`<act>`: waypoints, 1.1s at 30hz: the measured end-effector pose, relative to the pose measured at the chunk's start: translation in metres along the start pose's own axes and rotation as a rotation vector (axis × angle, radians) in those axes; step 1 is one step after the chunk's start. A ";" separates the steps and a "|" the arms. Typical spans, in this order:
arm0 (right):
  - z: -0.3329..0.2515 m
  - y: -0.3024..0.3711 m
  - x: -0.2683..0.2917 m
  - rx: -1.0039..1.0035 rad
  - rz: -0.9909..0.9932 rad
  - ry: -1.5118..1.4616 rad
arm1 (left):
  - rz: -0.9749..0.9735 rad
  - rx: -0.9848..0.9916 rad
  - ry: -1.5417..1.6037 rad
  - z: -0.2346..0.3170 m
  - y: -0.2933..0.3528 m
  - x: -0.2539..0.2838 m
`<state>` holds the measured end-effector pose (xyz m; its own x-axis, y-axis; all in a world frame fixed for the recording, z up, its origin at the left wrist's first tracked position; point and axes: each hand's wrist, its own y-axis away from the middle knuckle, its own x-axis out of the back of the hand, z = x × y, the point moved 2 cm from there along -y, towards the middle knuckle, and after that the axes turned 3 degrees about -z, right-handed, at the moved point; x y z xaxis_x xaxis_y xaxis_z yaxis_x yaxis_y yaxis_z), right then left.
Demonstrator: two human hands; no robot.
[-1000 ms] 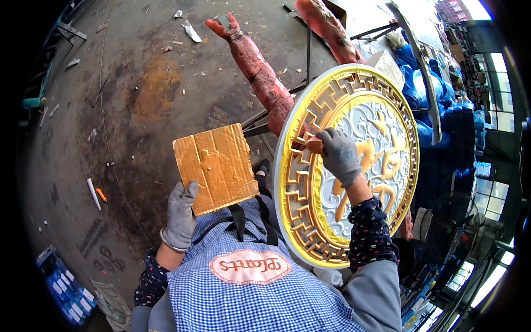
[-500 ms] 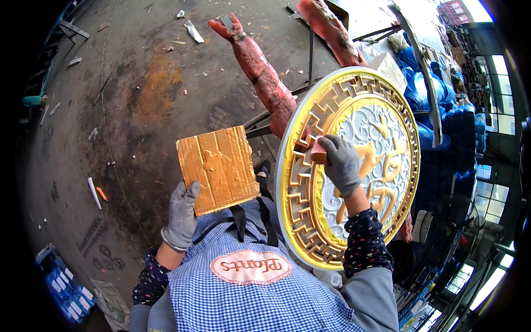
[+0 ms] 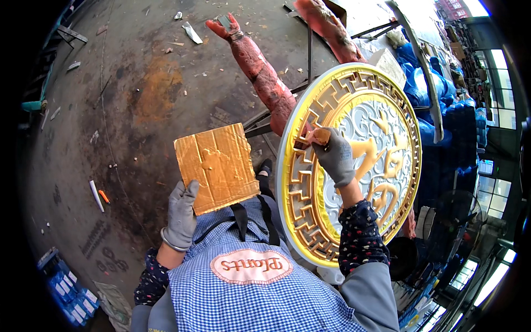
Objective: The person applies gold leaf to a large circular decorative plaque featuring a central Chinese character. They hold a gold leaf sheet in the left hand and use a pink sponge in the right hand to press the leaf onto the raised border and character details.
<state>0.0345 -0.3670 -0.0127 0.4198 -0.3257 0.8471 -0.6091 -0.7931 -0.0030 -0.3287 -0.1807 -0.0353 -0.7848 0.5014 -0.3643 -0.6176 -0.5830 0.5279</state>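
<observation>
My left hand (image 3: 181,213), in a grey glove, holds a square board (image 3: 216,166) smeared with gold paint by its lower left edge. My right hand (image 3: 336,156), also gloved, grips a small gold-coated sponge or brush (image 3: 320,136) pressed against the gold fretwork border of a large round relief plaque (image 3: 354,166). The plaque stands tilted on edge at my right, with a gold rim, white scrollwork and gold figures in its middle.
Red sculpted limbs (image 3: 260,74) lie on a metal stand behind the plaque. The concrete floor (image 3: 127,99) carries stains, scraps, a white marker (image 3: 95,195) and an orange piece. A blue crate (image 3: 63,285) sits at lower left. Blue bags (image 3: 437,88) pile at right.
My right hand has slid a little along the plaque's gold border, upward and to the left. The board in my left hand stays nearly where it was.
</observation>
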 end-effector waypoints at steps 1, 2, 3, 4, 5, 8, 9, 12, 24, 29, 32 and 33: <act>-0.001 0.004 0.000 -0.028 -0.043 0.004 | 0.004 -0.005 0.011 0.000 0.000 -0.001; -0.004 0.007 0.003 -0.042 -0.069 0.017 | 0.018 -0.001 0.044 0.002 0.001 -0.005; -0.007 0.011 0.005 -0.056 -0.095 0.031 | 0.032 0.002 0.077 0.007 0.002 -0.010; -0.008 0.013 0.006 -0.070 -0.120 0.044 | 0.046 0.005 0.111 0.009 0.003 -0.013; -0.005 0.013 0.007 -0.104 -0.049 -0.041 | 0.032 0.002 0.087 0.008 0.002 -0.010; 0.000 0.003 0.006 -0.163 0.077 -0.078 | 0.002 0.000 0.049 -0.001 0.000 0.001; -0.001 0.004 -0.002 -0.146 0.082 -0.077 | -0.002 0.004 0.057 -0.001 -0.001 0.002; -0.002 0.010 -0.008 -0.164 -0.001 0.048 | -0.023 -0.009 0.002 0.003 0.000 0.001; -0.026 0.009 -0.010 0.192 -0.013 0.250 | -0.030 -0.037 0.006 0.006 -0.004 0.004; -0.018 0.013 0.005 0.094 0.027 0.200 | 0.002 -0.037 -0.004 0.007 -0.004 0.004; -0.041 0.003 -0.003 0.078 -0.045 0.137 | -0.041 -0.021 -0.057 0.006 -0.006 0.011; -0.037 0.002 -0.004 0.053 -0.051 0.132 | -0.058 -0.018 -0.038 0.005 -0.007 0.013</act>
<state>0.0067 -0.3486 0.0037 0.3555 -0.2164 0.9093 -0.5514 -0.8340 0.0171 -0.3344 -0.1674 -0.0397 -0.7450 0.5587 -0.3645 -0.6634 -0.5633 0.4925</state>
